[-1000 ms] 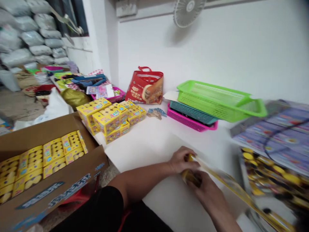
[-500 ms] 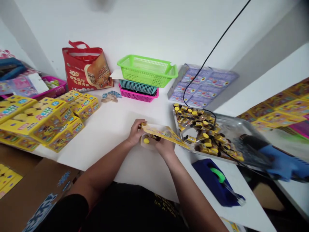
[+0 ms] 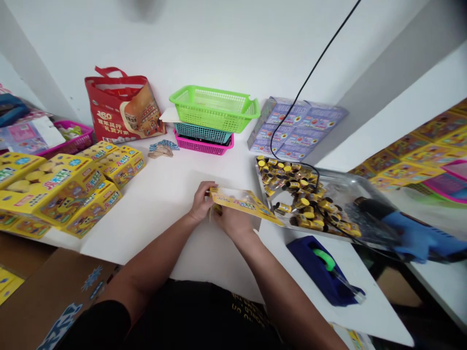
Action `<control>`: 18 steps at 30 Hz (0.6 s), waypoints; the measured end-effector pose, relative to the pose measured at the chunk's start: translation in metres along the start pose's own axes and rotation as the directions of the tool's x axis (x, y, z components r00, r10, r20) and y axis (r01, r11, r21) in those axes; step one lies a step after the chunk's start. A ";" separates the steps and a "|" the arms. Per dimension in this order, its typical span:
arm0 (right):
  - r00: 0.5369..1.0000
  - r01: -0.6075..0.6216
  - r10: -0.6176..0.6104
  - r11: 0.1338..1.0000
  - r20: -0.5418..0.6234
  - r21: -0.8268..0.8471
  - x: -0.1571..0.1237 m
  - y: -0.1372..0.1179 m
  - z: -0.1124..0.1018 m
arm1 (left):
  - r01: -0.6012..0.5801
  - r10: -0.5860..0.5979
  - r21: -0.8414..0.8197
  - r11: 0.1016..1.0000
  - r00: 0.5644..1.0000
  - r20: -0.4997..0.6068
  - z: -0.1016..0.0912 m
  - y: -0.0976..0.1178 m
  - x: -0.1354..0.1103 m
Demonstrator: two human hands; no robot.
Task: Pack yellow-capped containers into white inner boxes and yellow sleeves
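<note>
Our left hand (image 3: 201,203) and right hand (image 3: 230,222) pinch a yellow card (image 3: 242,204), fingers closed on it; a metal tray (image 3: 346,187) sits at three o'clock.

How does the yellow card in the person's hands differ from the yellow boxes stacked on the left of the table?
The yellow card is flat and thin, while the yellow boxes are bulky blocks. The card is held up between the left hand and right hand; the boxes rest in a pile on the white table. Both are yellow printed packaging.
</note>
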State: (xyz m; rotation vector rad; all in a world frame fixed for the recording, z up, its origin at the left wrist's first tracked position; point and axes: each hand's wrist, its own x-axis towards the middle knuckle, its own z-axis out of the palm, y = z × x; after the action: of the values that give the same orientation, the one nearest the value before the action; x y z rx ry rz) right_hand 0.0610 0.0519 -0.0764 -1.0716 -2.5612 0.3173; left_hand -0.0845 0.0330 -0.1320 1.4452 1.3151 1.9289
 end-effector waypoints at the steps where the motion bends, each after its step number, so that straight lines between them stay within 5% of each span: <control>1: 1.000 0.004 -0.004 1.000 0.017 -0.001 0.001 -0.005 -0.001 | -0.007 0.007 0.008 1.000 1.000 0.003 0.000 0.000 0.000; 11: 0.970 -0.137 0.152 0.986 0.191 -0.092 0.008 -0.020 -0.017 | -0.012 0.012 -0.011 1.000 0.999 -0.031 -0.002 -0.004 0.002; 18: 0.986 -0.091 0.107 0.988 0.130 -0.126 0.006 -0.025 -0.006 | -0.056 0.055 -0.028 0.998 0.998 -0.032 -0.001 -0.006 0.002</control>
State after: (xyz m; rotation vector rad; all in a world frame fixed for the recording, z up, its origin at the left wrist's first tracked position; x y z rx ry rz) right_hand 0.0438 0.0390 -0.0608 -1.2647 -2.6819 0.2731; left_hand -0.0870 0.0369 -0.1364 1.4584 1.2675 2.0050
